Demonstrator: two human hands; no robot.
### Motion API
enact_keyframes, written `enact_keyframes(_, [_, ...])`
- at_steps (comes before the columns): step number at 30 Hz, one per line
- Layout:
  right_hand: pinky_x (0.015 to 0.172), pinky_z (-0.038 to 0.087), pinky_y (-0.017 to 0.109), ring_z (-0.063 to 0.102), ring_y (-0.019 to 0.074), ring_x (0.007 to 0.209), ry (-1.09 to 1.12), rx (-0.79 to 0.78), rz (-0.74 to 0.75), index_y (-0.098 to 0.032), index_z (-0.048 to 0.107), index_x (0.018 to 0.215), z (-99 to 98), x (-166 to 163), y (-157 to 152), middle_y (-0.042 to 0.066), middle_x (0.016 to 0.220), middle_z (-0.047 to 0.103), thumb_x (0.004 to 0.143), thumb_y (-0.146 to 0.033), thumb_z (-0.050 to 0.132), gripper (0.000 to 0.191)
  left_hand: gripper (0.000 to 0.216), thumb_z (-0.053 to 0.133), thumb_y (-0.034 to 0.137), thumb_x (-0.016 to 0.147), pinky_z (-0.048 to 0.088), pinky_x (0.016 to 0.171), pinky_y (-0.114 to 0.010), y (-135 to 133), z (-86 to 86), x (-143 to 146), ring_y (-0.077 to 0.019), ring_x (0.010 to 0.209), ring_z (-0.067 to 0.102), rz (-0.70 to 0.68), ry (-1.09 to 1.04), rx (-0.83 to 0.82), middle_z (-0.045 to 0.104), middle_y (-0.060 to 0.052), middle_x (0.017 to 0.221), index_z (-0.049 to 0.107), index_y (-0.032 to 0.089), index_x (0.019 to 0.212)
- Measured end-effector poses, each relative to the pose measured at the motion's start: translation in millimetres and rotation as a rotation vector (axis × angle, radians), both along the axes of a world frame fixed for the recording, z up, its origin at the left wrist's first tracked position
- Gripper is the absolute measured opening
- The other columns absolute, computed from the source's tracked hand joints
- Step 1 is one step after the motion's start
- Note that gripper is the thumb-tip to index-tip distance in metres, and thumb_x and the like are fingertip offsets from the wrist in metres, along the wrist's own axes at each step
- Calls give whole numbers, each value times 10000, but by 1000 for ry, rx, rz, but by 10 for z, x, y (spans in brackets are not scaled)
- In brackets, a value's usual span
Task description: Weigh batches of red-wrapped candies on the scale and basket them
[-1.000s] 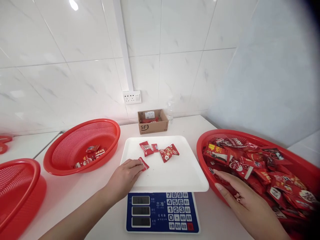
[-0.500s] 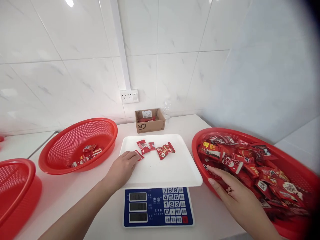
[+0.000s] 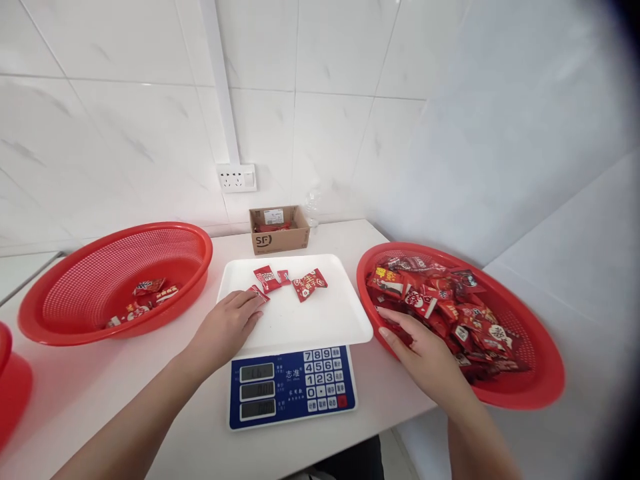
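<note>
My left hand (image 3: 225, 330) rests at the left side of the white weighing tray (image 3: 320, 320), its fingers bunched and closed on a small red snack packet (image 3: 259, 293) whose end sticks out. Beyond it on the tray lie a red packet with white print (image 3: 267, 279), a tiny red packet (image 3: 283, 277) and a larger patterned packet (image 3: 307, 285). At the near left rim of the right red basket (image 3: 547, 383) is my right hand (image 3: 420, 357), thumb and fingers apart. No packet shows in it. Many red snack packets (image 3: 420, 300) fill that basket.
The scale's blue keypad panel (image 3: 293, 387) juts toward me under the tray. A left red basket (image 3: 197, 270) holds several packets; another red basket (image 3: 15, 400) is cut off at the left edge. Behind the tray stand a cardboard box (image 3: 283, 241) and a clear plastic bottle (image 3: 313, 207).
The view has shifted, so everything sits further left and slightly higher, and more of the right basket shows. Both hands stay at about the same places relative to the tray and basket.
</note>
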State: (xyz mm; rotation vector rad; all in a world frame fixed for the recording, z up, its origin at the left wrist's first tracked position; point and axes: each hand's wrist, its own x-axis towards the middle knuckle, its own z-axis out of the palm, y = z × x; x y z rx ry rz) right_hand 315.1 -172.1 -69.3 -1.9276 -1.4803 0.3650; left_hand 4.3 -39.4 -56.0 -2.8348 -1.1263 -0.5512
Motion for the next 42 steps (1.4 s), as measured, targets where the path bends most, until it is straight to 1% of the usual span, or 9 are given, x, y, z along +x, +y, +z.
enact_keyframes(7, [987, 415, 443, 491, 250, 1183, 33, -41, -2, -206, 551, 1210, -6, -7, 4, 79, 1274, 559, 856, -473, 448, 455, 316, 402, 330, 907, 481, 887, -444, -67, 19, -9, -256, 1009, 582, -18, -68, -103, 661, -95, 1058, 641, 182, 1050])
enact_keyframes(14, [983, 412, 449, 487, 252, 1186, 36, -34, 13, -227, 547, 1201, 25, -25, -3, 75, 1277, 554, 867, -446, 447, 412, 308, 394, 263, 880, 504, 865, -384, -107, 15, -46, -244, 1013, 599, 39, -158, -206, 612, -94, 1139, 627, 217, 1075])
enact_keyframes(17, [1007, 386, 446, 486, 247, 1186, 32, -20, 29, -217, 550, 1195, 27, -30, 8, 83, 1271, 559, 869, -430, 447, 403, 323, 379, 224, 865, 514, 851, -355, -130, 79, 11, -234, 1028, 601, 39, -200, -238, 608, -90, 1180, 612, 212, 1088])
enact_keyframes(22, [1011, 384, 430, 481, 241, 1191, 12, -29, 37, -195, 546, 1202, 22, -28, 19, 92, 1275, 554, 876, -437, 431, 422, 457, 339, 129, 837, 453, 942, -374, -104, 337, 381, -224, 1202, 498, -139, -71, -310, 505, -59, 1348, 516, 239, 1244])
enact_keyframes(25, [1012, 383, 430, 478, 241, 1197, -3, -26, 40, -207, 544, 1205, 14, -27, 14, 86, 1275, 554, 879, -437, 425, 417, 527, 363, 120, 816, 476, 898, -359, -17, 469, 685, -232, 1201, 506, -203, 12, -402, 391, -37, 1441, 454, 288, 1308])
enact_keyframes(30, [1010, 383, 437, 475, 246, 1202, 4, -28, 51, -203, 542, 1210, -5, -13, -8, 91, 1277, 553, 879, -451, 426, 430, 473, 361, 116, 790, 514, 811, -348, 127, 507, 984, -240, 1084, 593, -139, 60, -472, 571, -23, 1285, 578, 241, 1190])
enact_keyframes(35, [1009, 385, 446, 480, 256, 1200, 9, -14, 51, -217, 554, 1200, 0, -1, -19, 87, 1269, 560, 874, -457, 436, 422, 449, 375, 105, 759, 515, 806, -337, 130, 511, 911, -235, 1050, 615, -114, 61, -495, 654, -17, 1168, 634, 237, 1101])
enact_keyframes(39, [999, 394, 459, 485, 262, 1194, 19, 2, 57, -235, 564, 1189, -6, -15, -7, 84, 1261, 566, 871, -447, 447, 399, 454, 379, 89, 738, 521, 776, -296, 25, 572, 732, -197, 982, 639, -194, 13, -548, 680, 5, 1107, 651, 263, 1057])
enact_keyframes(42, [1009, 383, 459, 483, 258, 1195, 39, -1, 46, -234, 566, 1189, 10, -26, -11, 82, 1266, 563, 863, -436, 462, 397, 448, 374, 98, 751, 509, 803, -314, -103, 616, 550, -199, 981, 625, -234, -120, -596, 677, 7, 1089, 652, 279, 1052])
